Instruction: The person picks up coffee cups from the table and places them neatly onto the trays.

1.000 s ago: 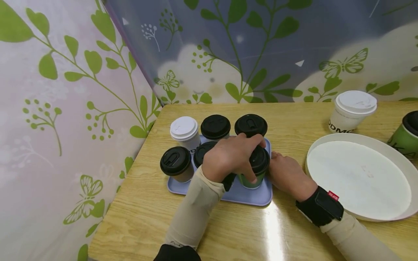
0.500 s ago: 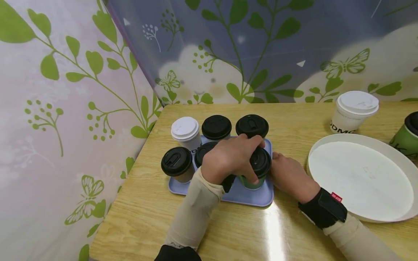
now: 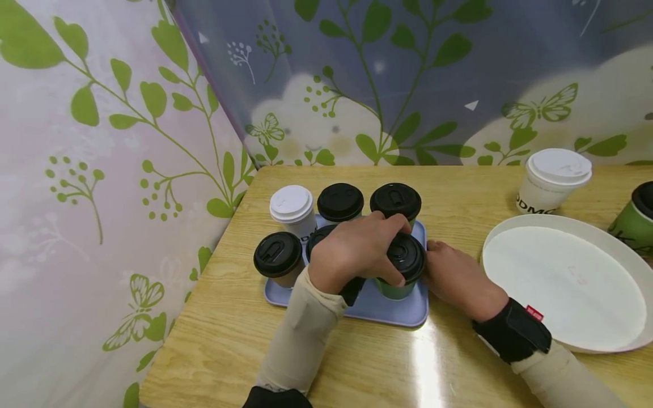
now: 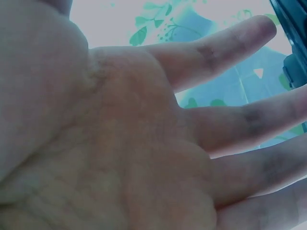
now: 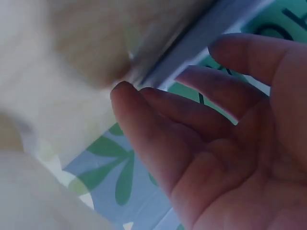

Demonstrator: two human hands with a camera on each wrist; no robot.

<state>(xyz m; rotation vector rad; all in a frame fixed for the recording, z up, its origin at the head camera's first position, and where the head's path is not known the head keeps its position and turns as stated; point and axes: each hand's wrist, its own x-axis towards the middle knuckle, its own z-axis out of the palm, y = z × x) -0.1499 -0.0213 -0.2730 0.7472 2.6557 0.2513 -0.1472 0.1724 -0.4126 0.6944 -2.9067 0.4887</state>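
Observation:
In the head view, a periwinkle tray [image 3: 380, 313] bears several lidded coffee cups in two rows. My left hand [image 3: 352, 249] reaches over its front row and grips a green coffee cup with a black lid [image 3: 406, 256], thumb on the near side, fingers beyond. The left wrist view has my palm [image 4: 144, 134] and spread fingers, with a dark edge at upper right. My right hand [image 3: 456, 277] is at the tray's right edge, its curled fingers holding the rim; the right wrist view shows fingertips [image 5: 123, 91] against that rim, beside green lettering.
Right of the tray lies a round white tray [image 3: 561, 283]. Behind it stands a white cup [image 3: 553, 178], and a green cup [image 3: 632, 221] is at the far right. A printed cloth wall [image 3: 326, 85] rises behind the wooden table [image 3: 219, 345].
The view has shifted slightly. Both hands keep nearly the same places, the left on the green cup and the right at the tray edge; the right wrist has swung a little outward.

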